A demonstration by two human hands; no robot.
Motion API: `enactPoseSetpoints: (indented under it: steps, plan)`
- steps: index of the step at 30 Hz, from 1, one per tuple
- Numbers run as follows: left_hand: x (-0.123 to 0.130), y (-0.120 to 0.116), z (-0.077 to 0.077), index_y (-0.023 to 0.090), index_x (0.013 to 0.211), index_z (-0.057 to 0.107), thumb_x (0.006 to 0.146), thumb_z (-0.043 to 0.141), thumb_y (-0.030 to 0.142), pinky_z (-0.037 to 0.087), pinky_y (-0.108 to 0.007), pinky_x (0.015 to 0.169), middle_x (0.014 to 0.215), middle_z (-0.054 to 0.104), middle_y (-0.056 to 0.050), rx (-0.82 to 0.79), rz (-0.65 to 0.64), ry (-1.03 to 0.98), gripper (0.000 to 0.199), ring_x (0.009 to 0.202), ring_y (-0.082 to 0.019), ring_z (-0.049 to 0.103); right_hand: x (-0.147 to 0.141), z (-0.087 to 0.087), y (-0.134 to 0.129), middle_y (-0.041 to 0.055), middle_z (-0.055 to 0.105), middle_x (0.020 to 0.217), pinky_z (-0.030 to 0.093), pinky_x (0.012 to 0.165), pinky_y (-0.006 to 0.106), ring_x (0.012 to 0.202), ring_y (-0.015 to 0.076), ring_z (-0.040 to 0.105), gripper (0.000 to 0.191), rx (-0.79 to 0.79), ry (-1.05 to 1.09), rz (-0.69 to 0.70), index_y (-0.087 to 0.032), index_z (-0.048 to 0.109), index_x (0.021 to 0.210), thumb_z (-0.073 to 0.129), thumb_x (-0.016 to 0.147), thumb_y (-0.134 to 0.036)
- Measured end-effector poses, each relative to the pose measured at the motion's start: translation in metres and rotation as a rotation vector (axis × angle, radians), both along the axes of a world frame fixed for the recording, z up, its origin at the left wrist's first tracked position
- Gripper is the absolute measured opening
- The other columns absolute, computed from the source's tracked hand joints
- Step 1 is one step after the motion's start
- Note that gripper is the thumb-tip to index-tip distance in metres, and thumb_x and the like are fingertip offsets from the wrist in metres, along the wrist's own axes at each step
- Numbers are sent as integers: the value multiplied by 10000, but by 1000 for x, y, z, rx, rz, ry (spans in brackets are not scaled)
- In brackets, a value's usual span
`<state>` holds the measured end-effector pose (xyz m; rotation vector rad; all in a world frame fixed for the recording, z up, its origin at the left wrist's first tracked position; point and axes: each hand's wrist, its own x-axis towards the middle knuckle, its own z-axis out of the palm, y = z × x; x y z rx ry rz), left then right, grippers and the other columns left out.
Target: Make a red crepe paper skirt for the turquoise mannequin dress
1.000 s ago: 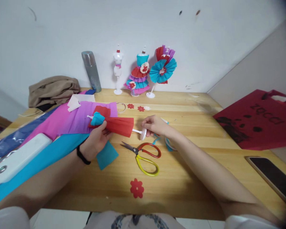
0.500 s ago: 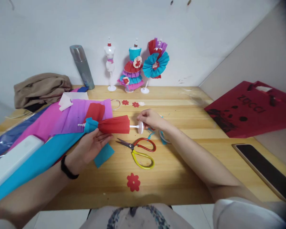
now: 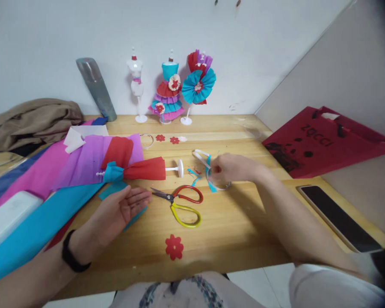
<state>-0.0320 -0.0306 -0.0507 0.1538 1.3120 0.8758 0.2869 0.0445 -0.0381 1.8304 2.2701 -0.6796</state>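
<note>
My right hand (image 3: 228, 167) is closed, its fingers pinching a thin white ring that looks like a roll of tape (image 3: 201, 156). Blue paper scraps (image 3: 212, 188) lie against it. My left hand (image 3: 126, 207) rests palm up with fingers outstretched, holding nothing, just below a miniature dress form. This form lies on its side, wearing a red crepe-paper skirt (image 3: 146, 168) and a blue top (image 3: 113, 173), its white round base (image 3: 180, 168) pointing right. Scissors (image 3: 170, 197) with one red and one yellow handle lie between my hands.
Three small dress forms stand by the wall: one mostly bare (image 3: 136, 83), one in a tiered dress (image 3: 169, 92), one with a blue rosette (image 3: 199, 87). Crepe paper (image 3: 73, 167) and a bottle (image 3: 96, 87) are left; a red bag (image 3: 324, 145) and phone (image 3: 336, 218) right.
Both hands have let go of the dress form, which now lies on the table. My right hand has moved right to the tape; my left has drawn slightly down and away.
</note>
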Motion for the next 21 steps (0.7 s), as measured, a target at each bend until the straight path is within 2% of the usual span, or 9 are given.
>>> enactPoseSetpoints:
  steps: [3, 7, 9, 12, 16, 18, 21]
  plan:
    - [4, 2, 6, 69, 884, 755, 1019, 458, 180, 629, -257, 683, 970, 798, -205, 35, -142, -79, 345, 769, -209, 779, 5, -9, -17, 7, 576, 572, 267, 524, 287, 490, 115, 416, 224, -75, -64, 45, -206, 581, 539, 741, 684, -145]
    - [13, 14, 17, 85, 858, 790, 985, 525, 176, 603, -242, 615, 923, 803, -180, 144, -303, -149, 308, 698, -193, 762, 5, -12, -22, -17, 508, 577, 273, 541, 278, 513, 105, 372, 236, -54, 16, 120, -194, 516, 550, 622, 715, -63]
    - [21, 23, 29, 75, 824, 788, 979, 532, 177, 585, -234, 582, 875, 796, -172, 245, -350, -125, 317, 669, -184, 746, 5, -2, -19, -23, 505, 592, 302, 558, 266, 548, 110, 395, 202, -28, 136, 130, -194, 536, 592, 597, 767, -113]
    - [35, 39, 50, 86, 837, 783, 915, 637, 142, 553, -212, 562, 833, 785, -144, 437, -403, -87, 175, 666, -167, 727, 3, 24, -13, -23, 552, 610, 364, 556, 247, 573, 119, 461, 143, -45, 470, 72, -202, 601, 677, 627, 805, -261]
    - [48, 68, 74, 75, 823, 754, 928, 597, 107, 529, -217, 560, 790, 759, -131, 685, -318, -12, 192, 617, -143, 688, -7, 57, -6, 17, 702, 709, 391, 509, 240, 529, 110, 511, 247, -102, 805, -42, -216, 614, 702, 746, 733, -422]
    - [50, 83, 80, 70, 822, 748, 890, 641, 92, 495, -206, 531, 784, 750, -126, 811, -299, 37, 128, 604, -132, 665, -13, 65, 1, 35, 740, 758, 355, 486, 234, 492, 91, 492, 302, -78, 911, -40, -221, 593, 696, 767, 717, -467]
    - [52, 99, 83, 79, 825, 765, 846, 689, 116, 461, -187, 497, 827, 759, -116, 977, -319, 114, 88, 590, -106, 626, -21, 66, 15, 36, 725, 716, 328, 460, 236, 439, 77, 455, 390, -12, 1087, 23, -230, 544, 690, 769, 693, -548]
